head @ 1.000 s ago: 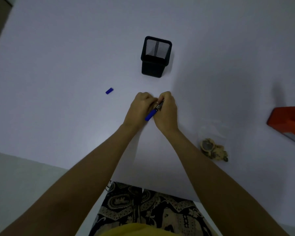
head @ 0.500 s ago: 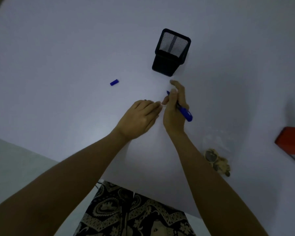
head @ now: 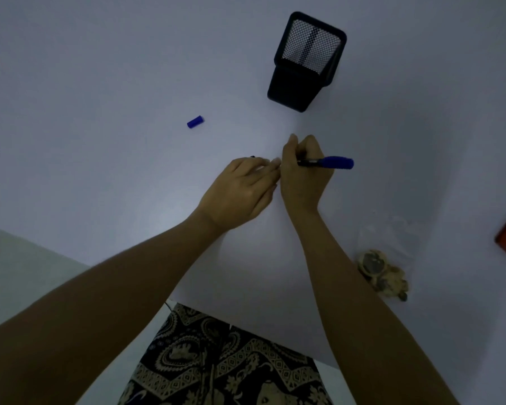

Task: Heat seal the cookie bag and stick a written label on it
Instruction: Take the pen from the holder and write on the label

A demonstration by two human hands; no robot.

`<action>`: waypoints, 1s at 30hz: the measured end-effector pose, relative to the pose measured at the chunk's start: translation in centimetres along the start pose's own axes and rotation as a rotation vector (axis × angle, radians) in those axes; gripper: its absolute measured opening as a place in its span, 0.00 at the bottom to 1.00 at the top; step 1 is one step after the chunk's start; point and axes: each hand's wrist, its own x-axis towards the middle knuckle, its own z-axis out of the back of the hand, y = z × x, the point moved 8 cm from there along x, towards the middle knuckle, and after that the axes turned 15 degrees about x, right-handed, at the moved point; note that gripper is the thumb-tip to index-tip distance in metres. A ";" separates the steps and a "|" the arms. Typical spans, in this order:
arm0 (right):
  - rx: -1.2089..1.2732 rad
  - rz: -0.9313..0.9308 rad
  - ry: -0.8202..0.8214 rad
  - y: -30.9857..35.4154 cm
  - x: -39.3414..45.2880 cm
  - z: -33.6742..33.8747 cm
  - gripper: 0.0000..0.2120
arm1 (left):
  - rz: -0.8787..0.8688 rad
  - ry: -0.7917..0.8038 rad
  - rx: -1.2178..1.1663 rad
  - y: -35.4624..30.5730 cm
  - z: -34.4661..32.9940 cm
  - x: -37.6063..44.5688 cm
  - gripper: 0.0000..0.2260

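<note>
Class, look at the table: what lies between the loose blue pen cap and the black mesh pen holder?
Nothing. In the head view, only bare white table separates the pen cap from the pen holder.

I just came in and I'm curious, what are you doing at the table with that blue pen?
A person is working at a white table. The right hand grips a blue pen, its tip hidden by the hands, while the left hand lies flat beside it, perhaps holding down a label that cannot be seen. The pen's cap lies apart on the table. The bag of cookies waits untouched by the right forearm.
</note>
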 end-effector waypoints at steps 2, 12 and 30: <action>0.000 -0.014 0.001 -0.1 0.0 0.0 0.21 | 0.013 -0.001 0.010 0.0 0.2 0.1 0.12; -0.007 0.000 0.021 0.2 -0.1 0.0 0.20 | 0.006 0.006 0.004 0.0 0.0 -0.1 0.12; 0.020 0.014 0.031 0.1 -0.1 0.1 0.20 | 0.049 0.062 -0.066 0.3 -0.4 0.1 0.14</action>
